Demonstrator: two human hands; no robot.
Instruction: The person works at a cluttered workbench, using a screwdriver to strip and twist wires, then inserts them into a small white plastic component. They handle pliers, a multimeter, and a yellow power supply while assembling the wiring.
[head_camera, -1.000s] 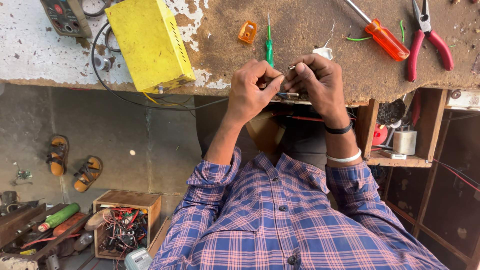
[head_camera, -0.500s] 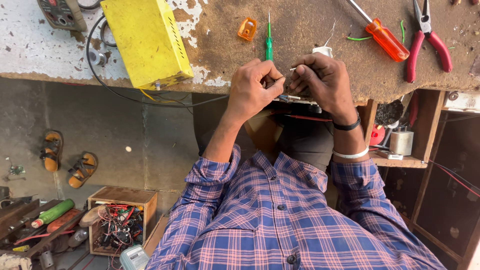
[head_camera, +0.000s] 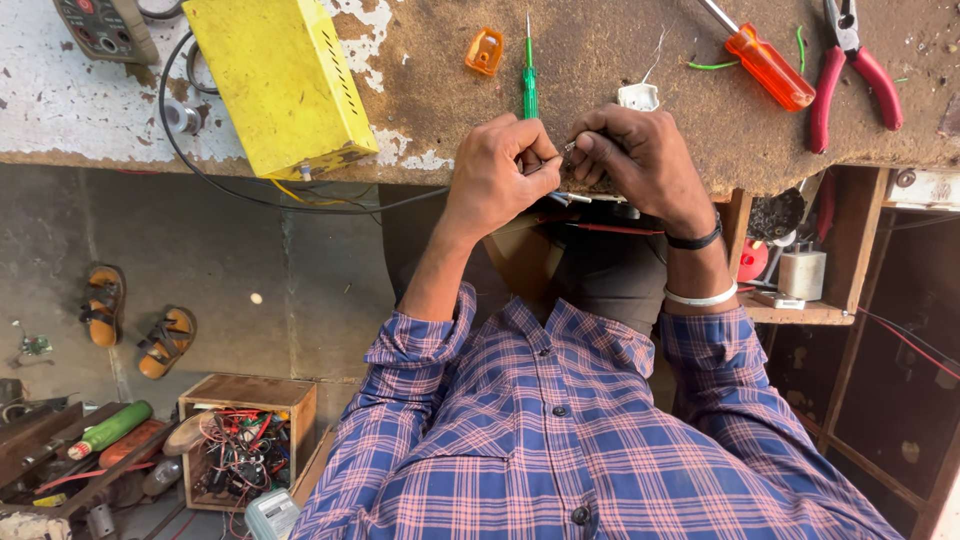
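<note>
Hands almost unmoved since earlier frame; view shifts slightly. Left hand (head_camera: 495, 175) and right hand (head_camera: 640, 160) meet at table (head_camera: 620, 50) edge, both pinching small metal part (head_camera: 566, 148), fingers narrow. Risk: tiny part slips, drops to floor. Green screwdriver (head_camera: 529, 85), white piece (head_camera: 638, 96) just beyond hands; yellow box (head_camera: 285, 80) left, orange screwdriver (head_camera: 765, 65), red pliers (head_camera: 850, 70) right. Nothing blocks.

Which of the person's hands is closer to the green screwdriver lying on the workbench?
The left. The left hand sits just below the green screwdriver, its knuckles almost at the handle's end. The right hand is further off, down and to the other side.
</note>
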